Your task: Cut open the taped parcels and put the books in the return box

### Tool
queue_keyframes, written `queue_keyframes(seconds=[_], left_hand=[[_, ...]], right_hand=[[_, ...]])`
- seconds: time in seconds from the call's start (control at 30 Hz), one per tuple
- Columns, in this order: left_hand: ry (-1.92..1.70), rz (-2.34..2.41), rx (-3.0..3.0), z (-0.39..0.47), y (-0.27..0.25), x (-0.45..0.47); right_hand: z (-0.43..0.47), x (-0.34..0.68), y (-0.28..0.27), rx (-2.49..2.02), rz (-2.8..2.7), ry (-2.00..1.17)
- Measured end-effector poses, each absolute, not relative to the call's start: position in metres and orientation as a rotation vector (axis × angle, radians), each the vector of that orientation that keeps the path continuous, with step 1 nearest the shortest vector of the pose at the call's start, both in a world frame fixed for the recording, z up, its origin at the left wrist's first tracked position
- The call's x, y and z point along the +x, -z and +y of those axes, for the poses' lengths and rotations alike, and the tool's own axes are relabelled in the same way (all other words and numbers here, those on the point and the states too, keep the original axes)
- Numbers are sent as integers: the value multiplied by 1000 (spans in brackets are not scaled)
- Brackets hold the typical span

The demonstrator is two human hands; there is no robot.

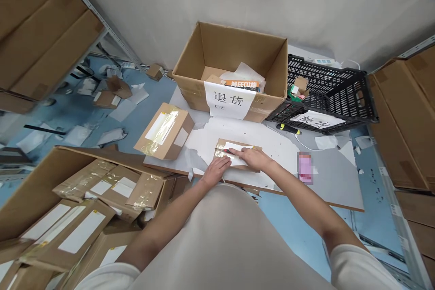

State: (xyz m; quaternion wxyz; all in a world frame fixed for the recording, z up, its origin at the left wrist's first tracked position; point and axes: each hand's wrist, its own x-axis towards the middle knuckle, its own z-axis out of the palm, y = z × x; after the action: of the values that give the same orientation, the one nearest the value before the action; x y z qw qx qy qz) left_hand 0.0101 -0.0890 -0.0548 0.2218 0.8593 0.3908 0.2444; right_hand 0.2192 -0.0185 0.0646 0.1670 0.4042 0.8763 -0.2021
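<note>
A small cardboard box [220, 144] with a white label and clear tape lies on the white table in front of me. My left hand [217, 170] rests on its near left corner, fingers stretched out and flat. In my right hand [254, 157] is a slim box cutter [229, 150], black with a red part showing. Its tip points left along the taped top, and the forefinger extends along it. The rest of the cutter is covered by the hand. To the left stands a larger taped carton [165, 131].
Behind stand a big open carton [190, 93] with a paper sign and a black crate [340, 95]. A black-and-yellow tool [288, 128] and a blurred pink item [305, 167] lie on the table [335, 176]. A large box of parcels [74, 152] is at lower left.
</note>
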Motion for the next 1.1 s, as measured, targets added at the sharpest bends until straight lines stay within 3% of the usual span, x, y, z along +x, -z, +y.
queue_keyframes(seconds=[0.33,0.8,0.9,1.0,1.1], left_hand=[[-673,1115,2315,-95,57,11],[-608,1159,2360,-94,49,15],[-539,1188,2381,-88,36,19],[-413,1209,2431,-72,19,24],[-251,1285,2497,-51,6,32]], right_hand=[[-32,224,-77,1123,2403,389],[-98,378,-95,1560,2180,470],[-119,390,-81,1971,2157,766],[-138,379,-50,2458,1864,1404],[-154,354,-19,2636,1527,1978]])
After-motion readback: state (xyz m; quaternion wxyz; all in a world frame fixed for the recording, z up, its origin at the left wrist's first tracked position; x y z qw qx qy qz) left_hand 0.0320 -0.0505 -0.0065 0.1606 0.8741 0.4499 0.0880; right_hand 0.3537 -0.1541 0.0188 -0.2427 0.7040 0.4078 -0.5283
